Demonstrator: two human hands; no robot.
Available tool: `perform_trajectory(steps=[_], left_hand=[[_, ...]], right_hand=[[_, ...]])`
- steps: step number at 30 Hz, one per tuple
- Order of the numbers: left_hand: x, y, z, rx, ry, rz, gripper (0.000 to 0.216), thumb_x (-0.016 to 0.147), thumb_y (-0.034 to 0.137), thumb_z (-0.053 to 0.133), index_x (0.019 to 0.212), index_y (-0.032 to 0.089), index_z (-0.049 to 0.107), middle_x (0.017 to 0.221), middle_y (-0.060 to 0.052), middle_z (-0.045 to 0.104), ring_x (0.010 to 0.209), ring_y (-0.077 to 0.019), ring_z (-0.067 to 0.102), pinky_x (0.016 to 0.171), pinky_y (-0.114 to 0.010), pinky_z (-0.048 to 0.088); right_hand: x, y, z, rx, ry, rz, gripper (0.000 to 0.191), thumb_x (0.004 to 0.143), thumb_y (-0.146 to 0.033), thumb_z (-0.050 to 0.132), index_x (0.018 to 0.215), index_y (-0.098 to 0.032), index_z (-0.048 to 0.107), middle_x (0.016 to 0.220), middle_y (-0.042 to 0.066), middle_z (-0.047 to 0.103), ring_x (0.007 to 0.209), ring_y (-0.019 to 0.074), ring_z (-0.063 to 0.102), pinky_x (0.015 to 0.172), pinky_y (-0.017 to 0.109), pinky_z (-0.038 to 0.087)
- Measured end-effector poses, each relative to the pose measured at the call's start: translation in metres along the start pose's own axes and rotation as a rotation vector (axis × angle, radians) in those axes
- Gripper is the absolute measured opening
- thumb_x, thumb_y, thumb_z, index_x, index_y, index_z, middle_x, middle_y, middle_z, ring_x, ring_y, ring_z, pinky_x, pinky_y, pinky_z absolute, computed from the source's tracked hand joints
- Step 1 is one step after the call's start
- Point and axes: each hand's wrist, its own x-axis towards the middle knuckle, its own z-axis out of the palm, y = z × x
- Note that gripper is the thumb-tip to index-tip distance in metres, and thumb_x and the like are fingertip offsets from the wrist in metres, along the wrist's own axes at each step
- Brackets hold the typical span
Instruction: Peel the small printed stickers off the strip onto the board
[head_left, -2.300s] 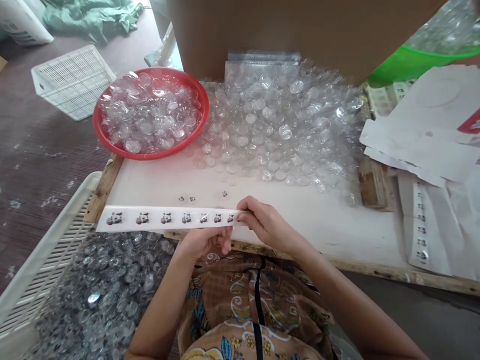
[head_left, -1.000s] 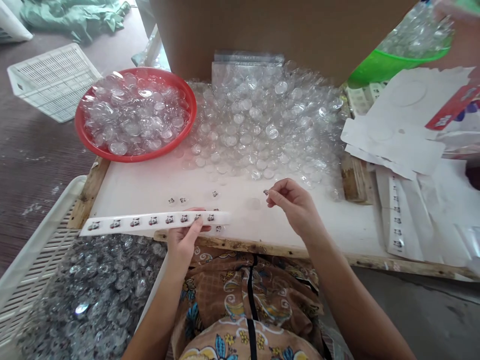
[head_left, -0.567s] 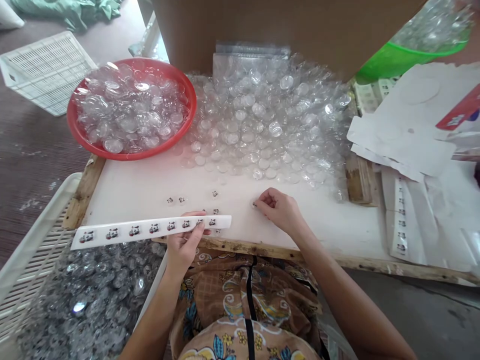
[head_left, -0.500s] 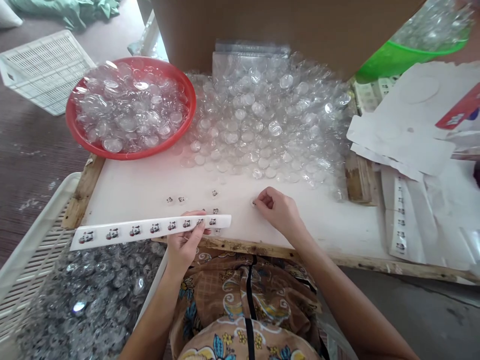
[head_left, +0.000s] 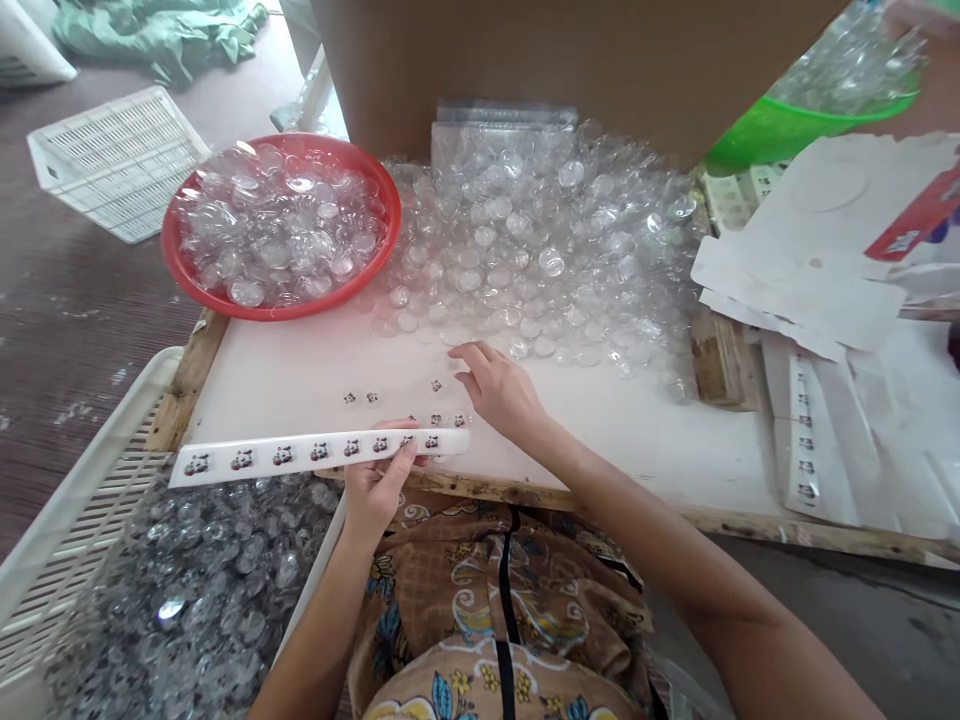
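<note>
My left hand pinches a white strip of panda stickers near its right end, over the table's front edge. The strip stretches to the left, with a row of small black-and-white panda pictures. My right hand is above the white tabletop, thumb and forefinger apart, at the near fringe of a heap of clear plastic discs. Whether a fingertip touches a disc, I cannot tell. Several clear discs with panda stickers lie on the tabletop between my hands and farther left; the strip partly covers some.
A red basin full of clear discs stands at the back left. Below, a white crate holds many discs. A cardboard box rises behind the heap. Paper sheets, a wooden block and a green basin are on the right.
My right hand has moved left from the small item it was pinching, and its fingers have opened. Another panda-stickered disc now shows beside the others. My left hand still holds the strip.
</note>
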Motion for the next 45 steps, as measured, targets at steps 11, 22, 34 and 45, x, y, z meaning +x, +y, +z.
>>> perform_trajectory(steps=[11,22,34,45], left_hand=[[-0.001,-0.003,-0.004,-0.049,-0.075,0.009,0.019,0.085,0.032,0.067,0.098,0.018,0.072,0.102,-0.008,0.069,0.068,-0.0180,0.069,0.062,-0.028,0.061],[0.000,-0.004,-0.003,-0.037,-0.061,-0.016,0.023,0.084,0.033,0.068,0.101,0.018,0.072,0.100,-0.008,0.070,0.065,-0.0178,0.068,0.061,-0.027,0.060],[0.000,0.003,0.003,-0.037,-0.039,-0.049,0.024,0.081,0.035,0.071,0.098,0.017,0.073,0.097,-0.008,0.072,0.065,-0.0186,0.068,0.062,-0.029,0.061],[0.001,-0.001,0.011,-0.058,-0.073,-0.048,0.026,0.085,0.036,0.067,0.103,0.018,0.072,0.103,-0.008,0.072,0.079,-0.0218,0.071,0.072,-0.031,0.062]], right_hand=[[-0.015,0.029,-0.018,0.624,-0.057,0.375,0.022,0.083,-0.031,0.061,0.100,-0.018,0.056,0.077,0.003,0.065,0.060,0.0146,0.059,0.055,0.027,0.046],[-0.061,0.038,-0.046,0.118,0.020,0.225,0.022,0.086,-0.033,0.059,0.104,-0.021,0.060,0.106,0.011,0.062,0.074,0.0204,0.063,0.062,0.035,0.051],[-0.081,0.031,-0.049,-0.008,0.001,0.125,0.026,0.086,-0.024,0.059,0.112,-0.020,0.057,0.110,0.014,0.061,0.101,0.0324,0.058,0.080,0.048,0.051],[-0.060,-0.046,-0.013,0.300,0.112,-0.084,0.012,0.095,-0.021,0.053,0.099,-0.022,0.064,0.093,0.007,0.069,0.085,0.0190,0.066,0.073,0.031,0.054]])
